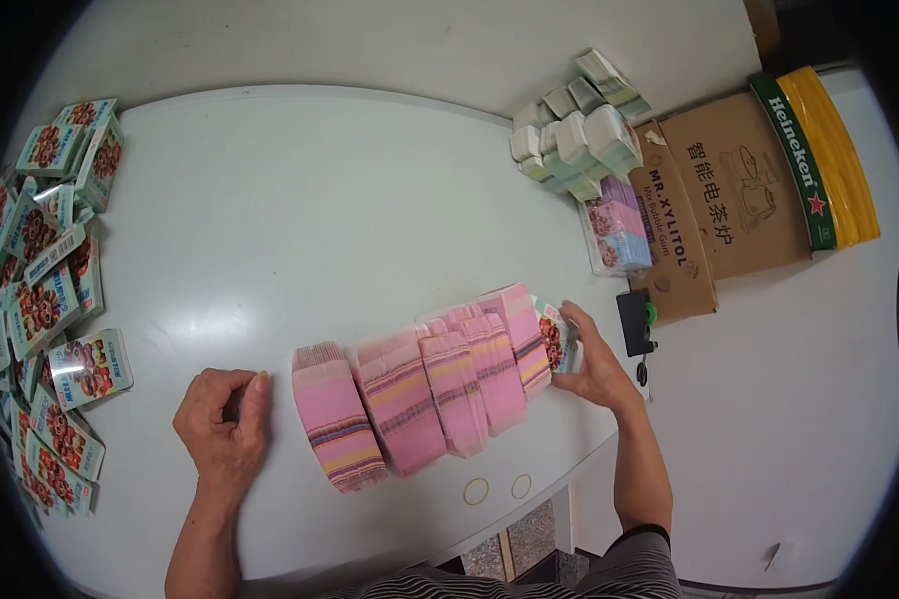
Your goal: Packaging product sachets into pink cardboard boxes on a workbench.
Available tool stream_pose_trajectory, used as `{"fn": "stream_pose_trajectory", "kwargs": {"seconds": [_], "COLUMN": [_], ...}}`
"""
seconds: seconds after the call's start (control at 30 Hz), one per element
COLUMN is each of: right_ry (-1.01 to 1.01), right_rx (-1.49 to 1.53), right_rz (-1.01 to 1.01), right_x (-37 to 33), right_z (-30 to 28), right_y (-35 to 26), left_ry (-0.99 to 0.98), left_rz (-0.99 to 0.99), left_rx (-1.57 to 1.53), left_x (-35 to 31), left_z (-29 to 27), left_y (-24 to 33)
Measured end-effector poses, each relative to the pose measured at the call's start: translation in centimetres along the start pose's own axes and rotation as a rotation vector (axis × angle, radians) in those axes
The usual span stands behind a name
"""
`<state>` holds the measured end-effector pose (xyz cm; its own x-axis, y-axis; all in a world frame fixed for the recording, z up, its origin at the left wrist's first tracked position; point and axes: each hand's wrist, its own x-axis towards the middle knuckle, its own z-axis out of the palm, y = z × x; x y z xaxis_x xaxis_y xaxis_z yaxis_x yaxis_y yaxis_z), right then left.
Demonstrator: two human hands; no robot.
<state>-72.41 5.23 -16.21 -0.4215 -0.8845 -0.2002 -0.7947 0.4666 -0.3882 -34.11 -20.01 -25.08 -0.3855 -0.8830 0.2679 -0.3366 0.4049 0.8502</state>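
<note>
Two rubber bands (497,489) lie at the table's (300,220) near edge, below and between both hands. Right hand (594,364) now, fingers wrapped around the right-hand end of the row of pink flattened cartons (440,384), pressing a printed carton (555,339) against the last bundle. That row leans like toppled books, stretching leftward from the right hand to just beside the left hand (222,424). Left hand rests loosely curled on the tabletop, holding nothing, thumb beside the nearest pink bundle. Further left of it, loose green printed boxes (50,299) sprawl. Up beyond the right hand: pale bundled stacks (579,135) and cardboard boxes (719,200).
</note>
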Motion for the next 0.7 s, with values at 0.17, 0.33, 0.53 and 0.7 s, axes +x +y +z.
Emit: {"fn": "stream_pose_trajectory", "kwargs": {"seconds": [0.17,0.33,0.53,0.7], "right_ry": [-0.042,0.113,0.423,0.532], "right_rx": [-0.141,-0.205,-0.116,-0.167], "right_rz": [0.08,0.055,0.011,-0.114], "right_x": [2.0,2.2,6.4,12.7], "right_z": [0.0,-3.7,-12.5,-18.9], "right_y": [-2.1,1.2,1.7,1.6], "left_ry": [-0.02,-0.045,-0.029,-0.07], "left_rz": [-0.064,-0.078,-0.115,-0.122], "left_rx": [-0.05,-0.069,-0.088,-0.068], "left_x": [-0.3,-0.3,-0.4,-0.5], "left_z": [-0.2,0.1,0.3,0.0], "left_y": [0.0,-0.1,-0.2,-0.5]}}
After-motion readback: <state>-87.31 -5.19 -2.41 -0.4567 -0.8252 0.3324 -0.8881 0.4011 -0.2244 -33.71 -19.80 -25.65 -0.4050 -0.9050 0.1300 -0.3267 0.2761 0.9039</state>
